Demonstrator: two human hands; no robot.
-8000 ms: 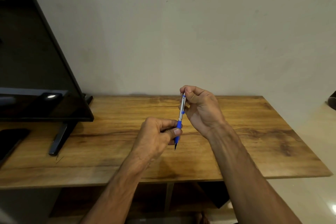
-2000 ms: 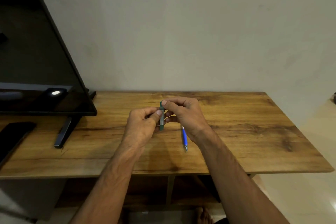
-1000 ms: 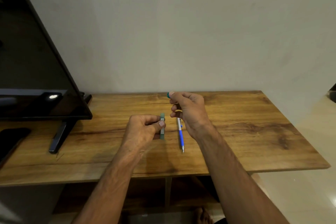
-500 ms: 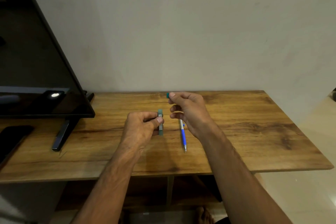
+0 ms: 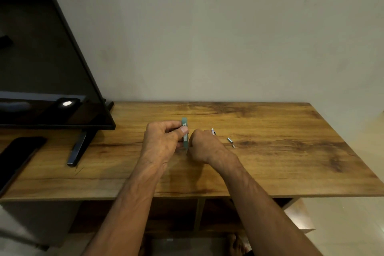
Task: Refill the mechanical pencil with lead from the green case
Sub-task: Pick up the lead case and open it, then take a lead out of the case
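two hands at work over one wooden counter, items listed by size.
wall (image 5: pixel 207 37): plain, pale, behind the counter.
television (image 5: pixel 41 68): dark screen at far left, tilted in this view, standing on a dark foot (image 5: pixel 78 148) set on the counter.
counter (image 5: pixel 291 162): wood grain top, open shelf space below the front edge.
dark flat device (image 5: pixel 18 156): lies at the left edge of the counter, partly out of view.
left hand (image 5: pixel 162 141): raised near the counter's middle; grip pressed together, thumb and fingers pinching the green case at about its mid-length.
right hand (image 5: pixel 204 147): just beside the left hand, knuckles up, fingers curled in; grip closed around the mechanical pencil, fingertips meeting the lower end of the case. whether a lead is pinched there cannot be told.
green case (image 5: pixel 184 133): slim, held roughly upright in the left hand, pale label facing the camera, upper end clear above the thumb, lower end against the right hand.
mechanical pencil (image 5: pixel 213 131): only its white upper end shows, sticking out past the back of the right hand; the rest is hidden in the fist.
small metal piece (image 5: pixel 230 140): short silver cylinder lying on the counter, right of the right hand, apart from it.
tiny white piece (image 5: pixel 233 146): lies on the counter just beside the metal piece, too small to identify.
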